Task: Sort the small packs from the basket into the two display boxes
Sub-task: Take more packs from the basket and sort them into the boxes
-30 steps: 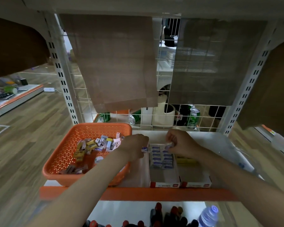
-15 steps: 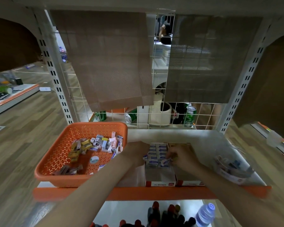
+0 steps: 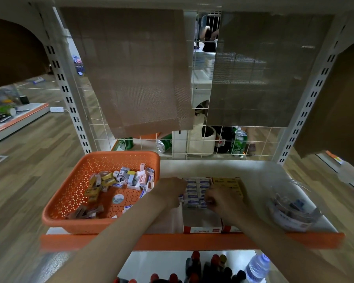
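Head view: right hand (image 3: 223, 203) pinches a white pack (image 3: 200, 204) at the near row of the white-pack box (image 3: 201, 229) beneath it. The yellow-pack box (image 3: 226, 181) sits just beyond the knuckles. By that first box's left wall, left hand (image 3: 170, 193) is curled, grip unclear. To its left, the basket (image 3: 55, 219) holds many loose packs (image 3: 131, 178). Roughly midway, I judge.

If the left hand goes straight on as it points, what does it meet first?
Likely the white packs in the left display box; the left hand is close to them, depth unclear.
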